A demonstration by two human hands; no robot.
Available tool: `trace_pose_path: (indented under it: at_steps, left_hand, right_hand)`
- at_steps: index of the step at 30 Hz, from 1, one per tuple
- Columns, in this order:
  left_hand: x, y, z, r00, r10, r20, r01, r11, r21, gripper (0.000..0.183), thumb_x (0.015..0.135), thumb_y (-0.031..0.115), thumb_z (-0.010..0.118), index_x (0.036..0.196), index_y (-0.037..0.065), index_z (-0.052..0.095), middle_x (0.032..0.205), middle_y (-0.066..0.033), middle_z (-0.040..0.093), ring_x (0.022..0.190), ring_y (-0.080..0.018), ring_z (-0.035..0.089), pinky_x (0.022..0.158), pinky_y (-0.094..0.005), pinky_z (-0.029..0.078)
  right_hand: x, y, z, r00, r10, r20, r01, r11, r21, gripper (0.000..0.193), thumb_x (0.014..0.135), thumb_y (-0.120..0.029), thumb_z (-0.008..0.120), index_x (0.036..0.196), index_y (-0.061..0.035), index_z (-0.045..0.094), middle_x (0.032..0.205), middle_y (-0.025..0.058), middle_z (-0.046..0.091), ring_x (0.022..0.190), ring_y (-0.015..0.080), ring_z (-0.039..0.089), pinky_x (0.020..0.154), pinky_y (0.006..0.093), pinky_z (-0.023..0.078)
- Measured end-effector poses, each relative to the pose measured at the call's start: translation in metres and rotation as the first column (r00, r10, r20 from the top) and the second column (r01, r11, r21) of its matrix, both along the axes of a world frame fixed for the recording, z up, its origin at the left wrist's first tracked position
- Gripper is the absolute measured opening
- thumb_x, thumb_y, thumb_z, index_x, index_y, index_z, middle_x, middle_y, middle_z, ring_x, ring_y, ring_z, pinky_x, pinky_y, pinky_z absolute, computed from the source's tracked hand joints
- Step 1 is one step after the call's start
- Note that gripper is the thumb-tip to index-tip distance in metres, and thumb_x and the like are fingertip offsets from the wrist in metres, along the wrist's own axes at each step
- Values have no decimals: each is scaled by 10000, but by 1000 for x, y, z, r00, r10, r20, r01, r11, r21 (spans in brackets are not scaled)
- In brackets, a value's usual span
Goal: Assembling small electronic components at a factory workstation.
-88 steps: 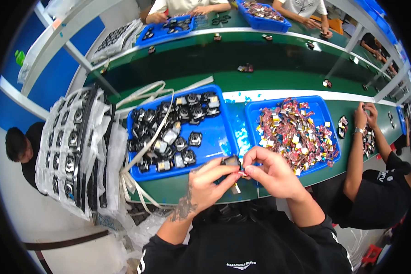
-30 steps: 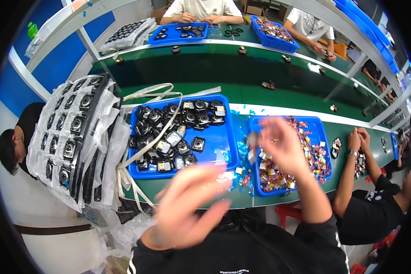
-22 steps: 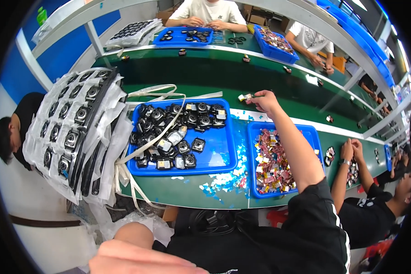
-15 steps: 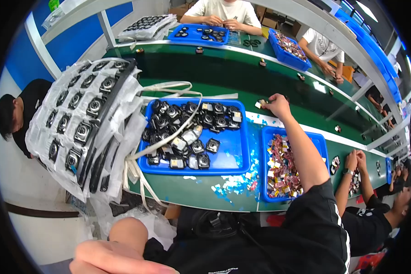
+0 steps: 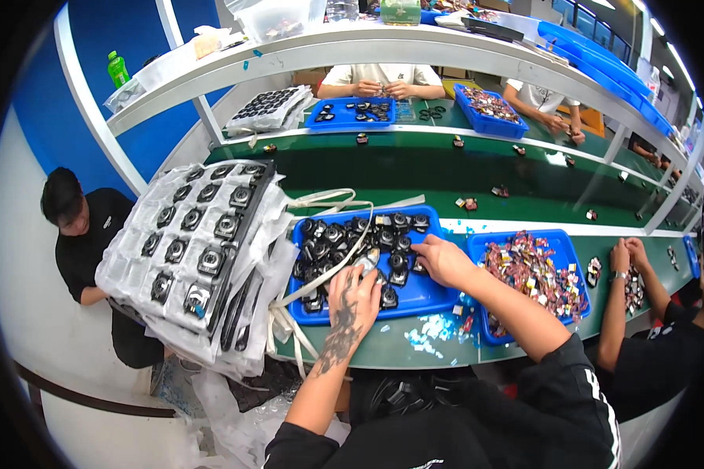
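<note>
A flat cream strap crosses the blue plastic tray of squarish black parts; left hand and right hand reach in, grips obscured: I can't tell.

1. Blue rectangular plastic tray, left: bare floor at near right corner, open from above; middle occupied by left hand and right hand.
2. Long off-white flat strap: lies across tray's left part, over black parts.
3. Tall film-wrapped white stack: blocks left side.
4. Dark green smooth belt: clear lanes between scattered pieces.
</note>
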State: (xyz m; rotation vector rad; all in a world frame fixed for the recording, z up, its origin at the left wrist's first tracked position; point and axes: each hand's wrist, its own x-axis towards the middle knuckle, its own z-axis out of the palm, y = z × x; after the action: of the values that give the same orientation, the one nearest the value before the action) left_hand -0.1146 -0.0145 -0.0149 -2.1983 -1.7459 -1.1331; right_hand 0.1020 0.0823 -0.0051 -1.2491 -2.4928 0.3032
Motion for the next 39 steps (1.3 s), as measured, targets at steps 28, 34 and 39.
trace_pose_path:
  at_steps: [28, 34, 39]
  left_hand:
    - [-47, 58, -4, 951, -165, -262, 212, 963, 164, 446, 911, 296, 626, 1306, 98, 565, 1017, -149, 591, 902, -331, 584, 835, -392, 484]
    - [7, 33, 23, 946, -64, -317, -41, 949, -313, 554, 897, 132, 596, 1406, 9, 414, 1349, -256, 506, 1262, -409, 460, 1063, -453, 375]
    - [34, 15, 36, 889, -41, -455, -115, 944, -309, 529, 887, 254, 629, 1347, 28, 500, 1357, -195, 535, 1319, -361, 428, 1079, -461, 353]
  right_hand:
    - [136, -315, -46, 512, -327, -794, 168, 945, -280, 153, 923, -138, 634, 930, 13, 655, 882, 115, 668, 819, 279, 653, 744, 348, 522]
    - [151, -276, -9, 590, -299, -750, 58, 942, -330, 117, 871, -90, 695, 969, -27, 699, 894, 102, 693, 833, 252, 674, 746, 338, 541]
    - [192, -217, 55, 820, -95, -564, -34, 976, -213, 231, 782, -81, 762, 1006, -43, 717, 928, 93, 709, 851, 250, 676, 752, 353, 537]
